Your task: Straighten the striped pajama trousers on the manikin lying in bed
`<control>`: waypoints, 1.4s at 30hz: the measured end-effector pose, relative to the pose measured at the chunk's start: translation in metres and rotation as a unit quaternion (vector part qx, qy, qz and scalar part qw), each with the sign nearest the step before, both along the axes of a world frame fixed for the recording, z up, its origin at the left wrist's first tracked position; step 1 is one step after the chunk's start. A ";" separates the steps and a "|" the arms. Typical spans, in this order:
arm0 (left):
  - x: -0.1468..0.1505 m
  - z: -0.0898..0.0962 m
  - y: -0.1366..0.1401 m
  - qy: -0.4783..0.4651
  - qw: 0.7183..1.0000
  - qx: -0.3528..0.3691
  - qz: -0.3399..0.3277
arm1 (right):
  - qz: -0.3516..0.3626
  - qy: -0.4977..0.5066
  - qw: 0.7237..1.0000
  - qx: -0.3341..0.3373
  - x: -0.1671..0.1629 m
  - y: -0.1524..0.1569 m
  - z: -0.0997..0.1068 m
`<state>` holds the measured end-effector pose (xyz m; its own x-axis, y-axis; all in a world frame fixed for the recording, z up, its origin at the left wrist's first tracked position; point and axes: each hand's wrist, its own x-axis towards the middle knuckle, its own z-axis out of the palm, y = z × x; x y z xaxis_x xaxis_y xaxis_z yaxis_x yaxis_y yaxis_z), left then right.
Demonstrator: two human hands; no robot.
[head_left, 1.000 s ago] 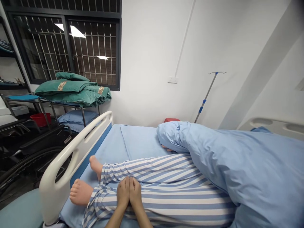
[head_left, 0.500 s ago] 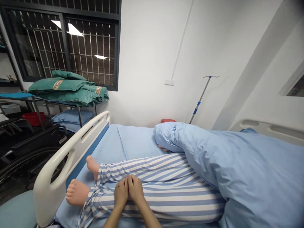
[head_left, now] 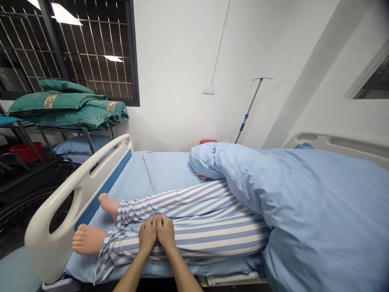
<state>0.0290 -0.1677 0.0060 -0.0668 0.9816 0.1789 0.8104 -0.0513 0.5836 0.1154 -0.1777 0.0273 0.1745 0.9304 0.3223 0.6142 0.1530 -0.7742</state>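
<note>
A manikin with smooth, plastic-looking feet (head_left: 89, 239) lies on the bed, its legs in blue-and-white striped pajama trousers (head_left: 219, 237). Side by side and touching, my left hand (head_left: 148, 234) and my right hand (head_left: 165, 232) rest on the nearer lower leg, around mid-shin. Both hands are closed, with fingers curled over the far side of the trouser leg; the fingertips are hidden. A light blue quilt (head_left: 291, 190) is folded back over the upper body and thighs. Part of a manikin hand (head_left: 201, 176) peeks out beneath the quilt's edge.
The cream footboard (head_left: 39, 227) rises at the left, beyond the feet. Behind it are folded green quilts (head_left: 67, 107) on a rack, a red basin (head_left: 27, 152) and part of a wheelchair (head_left: 27, 202). An IV pole (head_left: 249, 109) stands at the far side.
My view has shifted, so the bed and room appear further left and higher, and more of the bed's near edge shows. Both hands stay on the same shin.
</note>
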 end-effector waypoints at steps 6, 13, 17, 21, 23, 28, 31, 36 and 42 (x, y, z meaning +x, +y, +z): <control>0.003 0.009 0.007 -0.103 0.994 -0.032 -0.010 | 0.004 0.079 0.997 0.020 0.002 0.002 -0.004; 0.027 0.029 0.018 -0.344 0.939 -0.017 0.010 | -0.003 0.142 0.989 0.028 0.008 0.007 -0.003; 0.031 0.024 0.014 -0.333 0.943 -0.002 0.023 | -0.008 0.155 0.988 0.020 0.008 0.007 -0.004; 0.028 0.010 0.009 -0.237 0.971 0.013 -0.009 | -0.005 0.174 0.984 0.023 0.007 0.006 -0.004; 0.027 0.006 0.008 -0.213 0.977 0.011 -0.011 | -0.002 0.174 0.984 0.025 0.007 0.006 -0.004; 0.026 0.002 0.009 -0.176 0.984 0.023 -0.005 | -0.007 0.157 0.987 0.032 0.008 0.006 -0.006; 0.025 0.000 0.008 -0.164 0.986 0.010 -0.004 | -0.003 0.145 0.989 0.026 0.007 0.007 -0.008; 0.026 0.000 0.007 -0.119 0.993 0.008 -0.001 | 0.013 0.087 0.996 0.001 0.015 0.005 -0.005; 0.032 0.009 0.000 -0.049 0.999 0.005 -0.003 | 0.038 -0.018 0.999 -0.002 0.040 0.003 0.015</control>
<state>0.0607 -0.1681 0.0155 -0.0784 0.9801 0.1822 0.7497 -0.0626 0.6588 0.1553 -0.1744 0.0420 0.0908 0.9421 0.3228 0.6288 0.1971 -0.7522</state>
